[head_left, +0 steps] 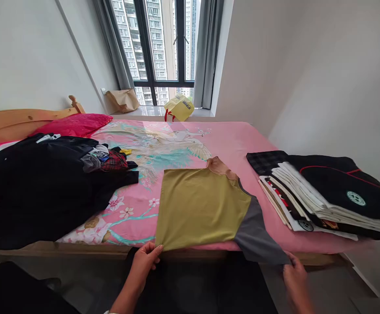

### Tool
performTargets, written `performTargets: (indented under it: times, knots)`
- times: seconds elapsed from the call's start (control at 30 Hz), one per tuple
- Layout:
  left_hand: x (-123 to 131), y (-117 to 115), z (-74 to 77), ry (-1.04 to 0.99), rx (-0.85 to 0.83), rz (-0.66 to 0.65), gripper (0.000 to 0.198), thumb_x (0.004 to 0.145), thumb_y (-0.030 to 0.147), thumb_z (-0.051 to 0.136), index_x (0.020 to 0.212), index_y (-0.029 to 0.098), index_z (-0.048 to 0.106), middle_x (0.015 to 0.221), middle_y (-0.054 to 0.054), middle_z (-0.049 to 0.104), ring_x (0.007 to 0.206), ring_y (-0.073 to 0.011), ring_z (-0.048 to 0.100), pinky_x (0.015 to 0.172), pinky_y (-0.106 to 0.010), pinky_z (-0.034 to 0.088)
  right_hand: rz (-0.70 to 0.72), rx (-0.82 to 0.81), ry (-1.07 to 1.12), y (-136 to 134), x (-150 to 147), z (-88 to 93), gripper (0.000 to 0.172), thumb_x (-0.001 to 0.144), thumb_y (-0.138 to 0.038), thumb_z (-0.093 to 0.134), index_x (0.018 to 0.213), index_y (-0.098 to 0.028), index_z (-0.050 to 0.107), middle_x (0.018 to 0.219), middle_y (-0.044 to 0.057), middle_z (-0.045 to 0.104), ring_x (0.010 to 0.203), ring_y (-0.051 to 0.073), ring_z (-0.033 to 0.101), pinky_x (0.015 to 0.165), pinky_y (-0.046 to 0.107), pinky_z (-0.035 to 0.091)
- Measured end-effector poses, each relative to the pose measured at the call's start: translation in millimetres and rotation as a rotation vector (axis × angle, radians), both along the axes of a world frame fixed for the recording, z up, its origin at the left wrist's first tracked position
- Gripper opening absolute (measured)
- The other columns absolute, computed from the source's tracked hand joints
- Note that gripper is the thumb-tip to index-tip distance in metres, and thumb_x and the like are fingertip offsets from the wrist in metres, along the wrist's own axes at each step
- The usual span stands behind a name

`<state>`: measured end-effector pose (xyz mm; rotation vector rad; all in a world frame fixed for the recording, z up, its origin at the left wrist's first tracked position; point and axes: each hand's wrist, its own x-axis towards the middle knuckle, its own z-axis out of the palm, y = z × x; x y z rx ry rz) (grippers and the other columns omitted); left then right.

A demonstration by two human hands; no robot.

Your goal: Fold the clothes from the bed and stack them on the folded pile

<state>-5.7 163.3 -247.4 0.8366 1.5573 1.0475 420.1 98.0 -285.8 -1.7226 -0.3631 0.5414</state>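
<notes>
While our left grip point(146, 261) pinches the hem corner of the olive shirt point(198, 209) at the near edge of the bed point(235, 135) and our right grip point(295, 275) closes on its grey sleeve point(255, 231) there too, we judge an even, level pull best, cloth flat.
</notes>
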Motion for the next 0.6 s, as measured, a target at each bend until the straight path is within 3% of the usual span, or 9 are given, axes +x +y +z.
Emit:
performTargets:
  times: [0.1, 0.17, 0.23, 0.33, 0.37, 0.43, 0.5, 0.6]
  knots:
    - [9.2, -16.1, -3.0, -0.067, -0.022, 0.040, 0.043, 0.048, 0.048, 0.078, 0.068, 0.015, 0.058, 0.050, 0.005, 0.053, 0.042, -0.0080, 0.048, 0.038, -0.017, 0.031, -0.084, 0.007, -0.135, -18.1, -7.6, 18.0, 0.042, 0.061, -0.038, 0.063, 0.096, -0.017, 0.052, 0.077, 0.002, 0.055, 0.064, 0.016, 0.052, 0.057, 0.030, 0.044]
    - [10.5, -19.9, -1.4, -0.078, -0.016, 0.076, 0.043, 0.050, 0.048, 0.077, 0.070, 0.014, 0.060, 0.054, 0.003, 0.056, 0.045, -0.0078, 0.049, 0.039, -0.017, 0.032, 0.010, 0.094, -0.273, -23.7, -29.1, 34.3, 0.035, 0.068, -0.039, 0.062, 0.094, -0.017, 0.053, 0.080, 0.003, 0.056, 0.069, 0.016, 0.054, 0.063, 0.030, 0.046]
    - [10.0, -20.0, 1.6, -0.069, 0.000, 0.091, 0.041, 0.054, 0.049, 0.075, 0.069, 0.014, 0.061, 0.054, 0.002, 0.056, 0.047, -0.0080, 0.049, 0.041, -0.017, 0.033, 0.239, 0.193, -0.433, -22.6, -65.2, 50.0, 0.023, 0.076, -0.038, 0.059, 0.088, -0.018, 0.056, 0.082, 0.004, 0.058, 0.074, 0.017, 0.057, 0.070, 0.029, 0.047]
    - [9.7, -17.6, 7.2, -0.057, 0.024, 0.124, 0.038, 0.054, 0.045, 0.075, 0.070, 0.014, 0.061, 0.053, 0.002, 0.055, 0.049, -0.0091, 0.052, 0.042, -0.017, 0.034, 0.703, 0.382, -0.683, -9.5, -139.8, 67.4, 0.008, 0.083, -0.024, 0.054, 0.088, -0.020, 0.059, 0.086, 0.004, 0.062, 0.081, 0.017, 0.060, 0.076, 0.028, 0.049]
    - [10.1, -17.1, 9.0, -0.061, 0.025, 0.141, 0.038, 0.053, 0.043, 0.075, 0.072, 0.014, 0.060, 0.055, 0.003, 0.057, 0.049, -0.0091, 0.052, 0.042, -0.017, 0.034, 0.843, 0.431, -0.734, -3.0, -166.8, 70.5, 0.012, 0.084, -0.019, 0.051, 0.092, -0.021, 0.059, 0.090, 0.004, 0.063, 0.086, 0.017, 0.060, 0.079, 0.028, 0.050]
    - [11.4, -17.0, 11.8, -0.088, 0.025, 0.172, 0.041, 0.051, 0.038, 0.075, 0.080, 0.015, 0.059, 0.058, 0.003, 0.060, 0.046, -0.0091, 0.052, 0.041, -0.018, 0.033, 1.027, 0.443, -0.813, 11.9, -217.5, 71.7, 0.030, 0.082, -0.012, 0.049, 0.109, -0.021, 0.055, 0.104, 0.007, 0.062, 0.100, 0.018, 0.057, 0.088, 0.032, 0.048]
    - [12.4, -18.5, 12.4, -0.125, 0.036, 0.190, 0.044, 0.051, 0.035, 0.075, 0.087, 0.016, 0.057, 0.058, 0.003, 0.061, 0.045, -0.0094, 0.052, 0.041, -0.018, 0.033, 1.125, 0.412, -0.891, 27.2, -257.6, 66.1, 0.046, 0.077, -0.007, 0.049, 0.120, -0.020, 0.051, 0.115, 0.009, 0.059, 0.108, 0.021, 0.054, 0.092, 0.037, 0.046]
    - [12.2, -22.5, 6.3, -0.173, 0.065, 0.195, 0.047, 0.052, 0.034, 0.076, 0.090, 0.016, 0.056, 0.052, 0.004, 0.059, 0.046, -0.0100, 0.053, 0.043, -0.017, 0.034, 1.158, 0.369, -0.965, 45.6, -288.1, 49.5, 0.037, 0.076, -0.008, 0.052, 0.111, -0.021, 0.056, 0.106, 0.007, 0.063, 0.097, 0.023, 0.057, 0.084, 0.038, 0.047]
